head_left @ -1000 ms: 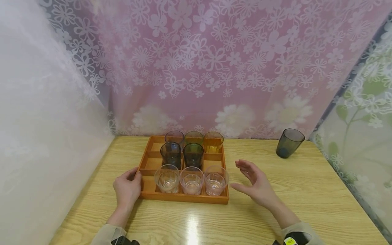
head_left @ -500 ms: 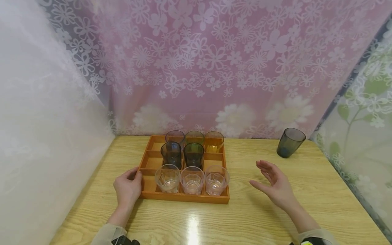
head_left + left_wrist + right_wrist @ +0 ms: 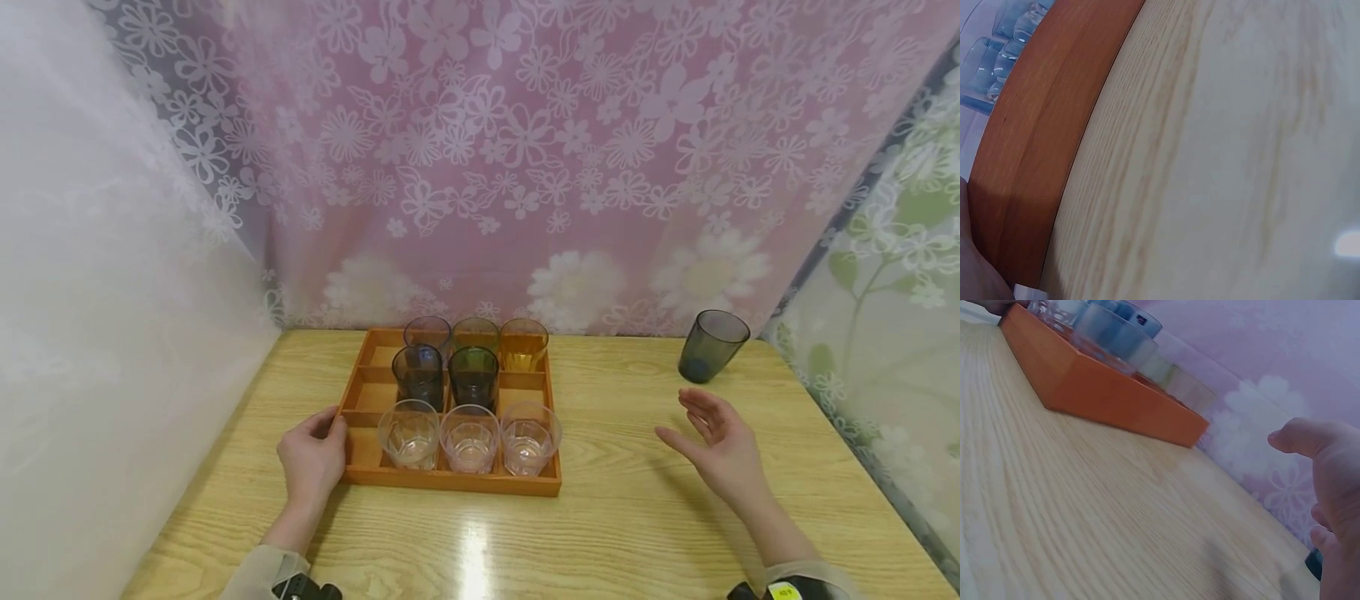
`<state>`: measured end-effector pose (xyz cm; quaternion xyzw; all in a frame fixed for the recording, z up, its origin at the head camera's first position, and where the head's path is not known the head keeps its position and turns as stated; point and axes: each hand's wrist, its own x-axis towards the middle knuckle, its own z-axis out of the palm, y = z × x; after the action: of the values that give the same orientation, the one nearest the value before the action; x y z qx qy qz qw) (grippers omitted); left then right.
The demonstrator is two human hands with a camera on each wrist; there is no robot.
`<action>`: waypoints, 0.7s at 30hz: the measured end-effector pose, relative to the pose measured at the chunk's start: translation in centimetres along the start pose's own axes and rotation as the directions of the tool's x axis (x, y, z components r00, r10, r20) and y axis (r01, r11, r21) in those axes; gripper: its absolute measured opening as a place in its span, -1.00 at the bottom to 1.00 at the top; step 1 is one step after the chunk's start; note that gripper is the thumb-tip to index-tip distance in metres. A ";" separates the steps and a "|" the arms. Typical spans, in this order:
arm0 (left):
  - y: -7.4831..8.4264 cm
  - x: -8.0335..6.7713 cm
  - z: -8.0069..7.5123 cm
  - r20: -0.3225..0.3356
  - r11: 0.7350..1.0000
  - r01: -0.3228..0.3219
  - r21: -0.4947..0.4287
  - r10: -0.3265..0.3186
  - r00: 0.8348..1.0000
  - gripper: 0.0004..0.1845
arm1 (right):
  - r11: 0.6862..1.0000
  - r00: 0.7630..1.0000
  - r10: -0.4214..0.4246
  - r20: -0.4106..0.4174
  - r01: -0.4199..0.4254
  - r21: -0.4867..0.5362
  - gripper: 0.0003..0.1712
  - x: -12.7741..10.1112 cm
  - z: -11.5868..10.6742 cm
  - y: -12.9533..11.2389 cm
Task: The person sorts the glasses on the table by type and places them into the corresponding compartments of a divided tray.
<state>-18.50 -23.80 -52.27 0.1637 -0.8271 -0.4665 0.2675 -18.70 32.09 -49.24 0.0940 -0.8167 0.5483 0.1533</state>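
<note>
Eight tumblers already stand in the orange wooden divided tray (image 3: 358, 392), which the left hand (image 3: 313, 459) steadies at its near-left corner. The right hand (image 3: 722, 450), fingers spread and empty, hovers just short of the grey plastic tumbler (image 3: 708, 345) left outside, ahead of it.

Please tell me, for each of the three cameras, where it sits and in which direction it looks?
Head: looks forward and down at the wooden tray, the dark cup, both hands.
Left wrist: low by the table, along the tray's wall; a sliver of the left hand.
Right wrist: low, toward the tray corner; the right hand empty.
All three show the tray.
</note>
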 end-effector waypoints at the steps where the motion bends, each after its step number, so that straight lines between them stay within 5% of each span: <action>1: 0.0 0.0 0.0 -0.002 1.000 0.000 -0.002 0.000 1.000 -0.76 | 1.000 1.000 0.011 -0.011 -0.011 -0.009 -0.23 0.1 -0.3 0.2; 13: -0.1 0.1 0.0 -0.009 1.000 -0.017 -0.005 0.017 1.000 -0.78 | 0.960 0.962 0.217 -0.168 -0.241 -0.140 -0.08 2.0 -2.7 2.8; 21: 0.0 0.0 0.1 -0.014 1.000 -0.015 -0.015 0.015 1.000 -0.79 | 0.928 0.940 0.280 -0.193 -0.317 -0.197 0.04 3.8 -4.1 4.0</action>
<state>-18.54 -23.77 -52.29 0.1587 -0.8229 -0.4695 0.2779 -22.89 37.49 -49.92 -0.0942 -0.8633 0.4748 0.1431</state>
